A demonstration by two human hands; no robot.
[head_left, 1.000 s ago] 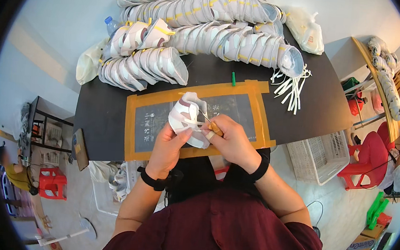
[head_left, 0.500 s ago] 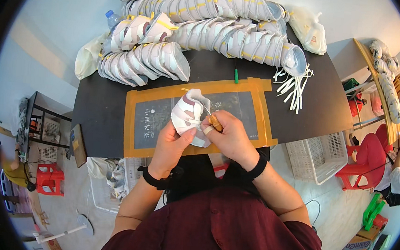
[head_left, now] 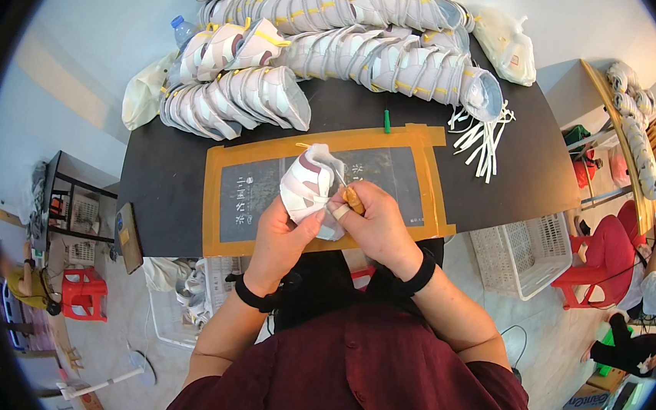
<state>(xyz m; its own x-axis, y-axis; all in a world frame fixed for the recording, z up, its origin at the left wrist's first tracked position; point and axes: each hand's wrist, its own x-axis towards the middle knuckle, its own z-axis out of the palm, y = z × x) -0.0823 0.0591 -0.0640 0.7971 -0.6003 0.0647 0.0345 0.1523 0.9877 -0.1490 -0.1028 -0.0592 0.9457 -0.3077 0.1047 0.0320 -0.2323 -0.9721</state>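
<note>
My left hand (head_left: 283, 236) is closed on the lower side of a white and mauve shoe upper (head_left: 301, 178), holding it up over the table's front part. A yellow tab sticks out from its top. In my right hand (head_left: 384, 229) is an awl with a wooden handle (head_left: 354, 200); its thin metal shaft points up into the opening of the upper. My right thumb and fingers are close against the upper's front, where a strip of white lace seems to show. The tip of the awl is hidden by the upper.
Under my hands lies a dark sheet edged with brown tape (head_left: 212, 204) on a black table (head_left: 514, 185). Behind are long rows of nested shoe uppers (head_left: 378, 62), a green-handled tool (head_left: 387, 122) and white laces (head_left: 488, 150). White crates (head_left: 520, 255) flank me; co-workers sit farther off.
My hands, the shoe upper and the awl stay almost in the same place. At the lower right, a person in black trousers has come into view.
</note>
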